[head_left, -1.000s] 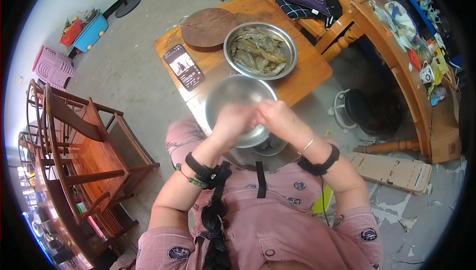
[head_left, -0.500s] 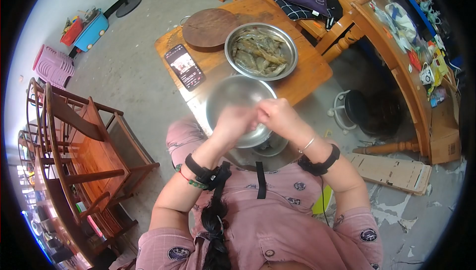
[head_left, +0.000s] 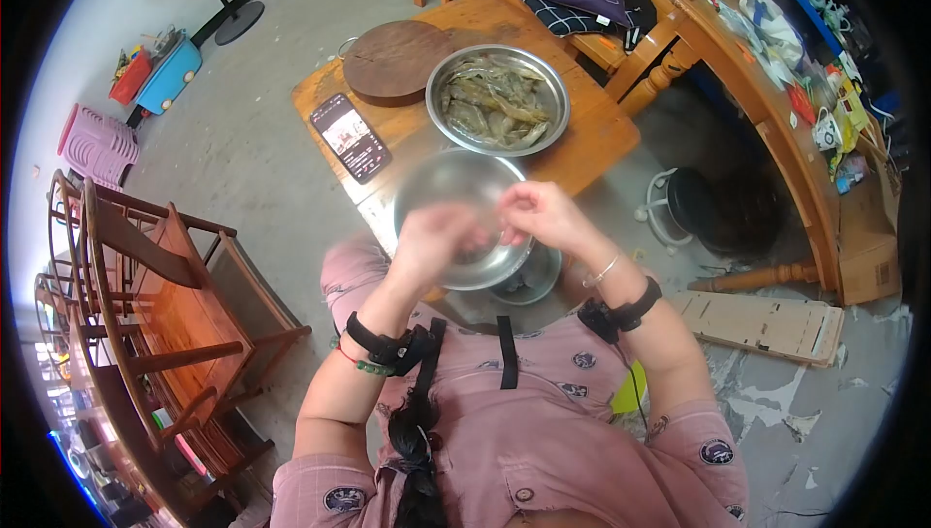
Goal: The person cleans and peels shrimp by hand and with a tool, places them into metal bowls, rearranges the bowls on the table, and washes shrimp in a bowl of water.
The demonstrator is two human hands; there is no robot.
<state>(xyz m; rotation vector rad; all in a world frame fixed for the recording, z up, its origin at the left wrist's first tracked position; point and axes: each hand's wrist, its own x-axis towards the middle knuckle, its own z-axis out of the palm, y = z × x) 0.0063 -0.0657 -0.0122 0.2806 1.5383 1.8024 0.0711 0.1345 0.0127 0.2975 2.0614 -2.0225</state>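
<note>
My left hand (head_left: 441, 235), smeared by motion, is over the left part of an empty-looking metal bowl (head_left: 456, 177) at the table's near edge; what its fingers hold does not show. Above the bowl's right rim is my right hand (head_left: 538, 213), its fingers curled together in a pinch. Anything between them is too small to make out. A gap separates the two hands. Just beyond, a second metal bowl (head_left: 433, 101) is filled with raw shrimp (head_left: 495, 101). Below my right hand, a lower container (head_left: 538, 276) shows in part, its contents unclear.
On the wooden table (head_left: 592, 145) are a round wooden chopping board (head_left: 393, 63) and a phone (head_left: 350, 138) with its screen lit. A wheeled stool (head_left: 669, 208) stands right, wooden chairs (head_left: 184, 286) left. Flat cardboard (head_left: 761, 326) lies on the floor.
My hands were together over the bowl and have come apart, the left moving left and the right staying near the bowl's right rim. The whole view has shifted slightly.
</note>
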